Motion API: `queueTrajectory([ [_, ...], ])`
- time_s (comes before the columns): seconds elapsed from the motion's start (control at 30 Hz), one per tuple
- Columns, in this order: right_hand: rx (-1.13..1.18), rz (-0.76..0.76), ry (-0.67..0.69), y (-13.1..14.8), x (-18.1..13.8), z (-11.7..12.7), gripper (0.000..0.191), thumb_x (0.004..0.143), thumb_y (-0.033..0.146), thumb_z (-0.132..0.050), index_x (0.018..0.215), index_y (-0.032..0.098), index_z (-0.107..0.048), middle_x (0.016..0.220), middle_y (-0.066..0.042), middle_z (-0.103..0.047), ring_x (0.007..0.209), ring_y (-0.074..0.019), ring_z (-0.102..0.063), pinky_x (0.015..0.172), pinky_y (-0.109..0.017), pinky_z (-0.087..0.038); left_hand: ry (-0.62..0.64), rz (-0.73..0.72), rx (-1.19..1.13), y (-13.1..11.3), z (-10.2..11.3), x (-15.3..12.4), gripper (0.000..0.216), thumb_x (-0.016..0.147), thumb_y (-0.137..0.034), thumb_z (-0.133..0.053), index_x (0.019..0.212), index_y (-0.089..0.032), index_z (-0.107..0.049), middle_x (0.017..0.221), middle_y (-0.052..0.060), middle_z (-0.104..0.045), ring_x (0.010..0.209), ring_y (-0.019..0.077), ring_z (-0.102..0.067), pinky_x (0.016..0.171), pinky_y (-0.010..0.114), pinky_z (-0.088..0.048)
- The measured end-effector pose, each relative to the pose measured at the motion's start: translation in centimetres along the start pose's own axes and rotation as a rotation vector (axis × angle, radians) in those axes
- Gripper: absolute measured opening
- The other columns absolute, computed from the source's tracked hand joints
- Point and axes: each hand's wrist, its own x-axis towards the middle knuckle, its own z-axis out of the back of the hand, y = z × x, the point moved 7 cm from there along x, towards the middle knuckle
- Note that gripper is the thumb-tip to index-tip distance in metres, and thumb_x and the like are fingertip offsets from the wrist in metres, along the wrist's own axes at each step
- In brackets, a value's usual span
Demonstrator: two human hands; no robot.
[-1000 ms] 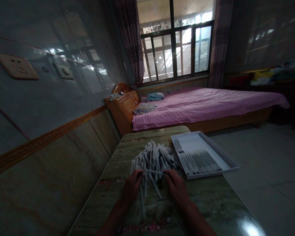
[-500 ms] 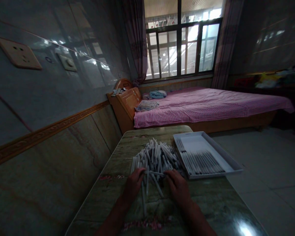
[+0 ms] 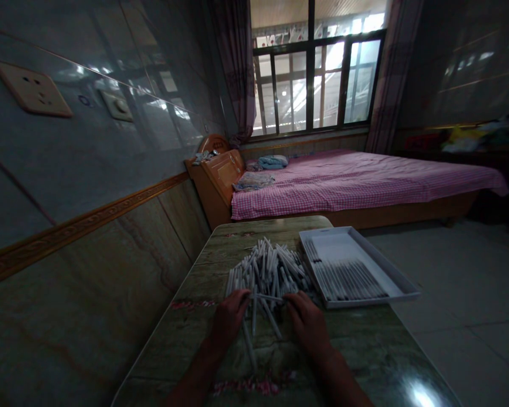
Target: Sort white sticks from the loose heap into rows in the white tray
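A heap of several thin white sticks point(image 3: 268, 270) lies on the green marbled table point(image 3: 365, 345). My left hand point(image 3: 229, 320) and my right hand point(image 3: 309, 322) rest at the near edge of the heap, fingers curled. Between their fingertips runs one white stick point(image 3: 266, 297), held crosswise at both ends. A few loose sticks point(image 3: 250, 346) lie between my wrists. To the right sits a white tray point(image 3: 401, 277) with a neat row of sticks laid side by side in it.
A tiled wall with a socket point(image 3: 31, 89) runs along the table's left side. Beyond the table stands a bed with a pink checked cover point(image 3: 365, 181) and a wooden headboard point(image 3: 214, 175) under a barred window point(image 3: 314, 68). Tiled floor point(image 3: 470, 294) lies to the right.
The view has shifted slightly right and up. Both hands stay at the heap's near edge with the same stick between them.
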Motion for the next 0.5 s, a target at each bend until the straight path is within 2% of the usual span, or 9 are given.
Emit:
queueTrajectory([
  [0.5, -0.031, 0.008, -0.021, 0.09, -0.06, 0.18, 0.023, 0.091, 0.021, -0.047, 0.1, 0.024, -0.068, 0.088, -0.003, -0.064, 0.08, -0.0148, -0.064, 0.073, -0.022, -0.047, -0.017, -0.076, 0.07, -0.65, 0.25, 0.04, 0.018, 0.093, -0.028, -0.051, 0.098, -0.021, -0.067, 0.091, 0.005, -0.076, 0.084, 0.0202, -0.074, 0.077, 0.032, -0.059],
])
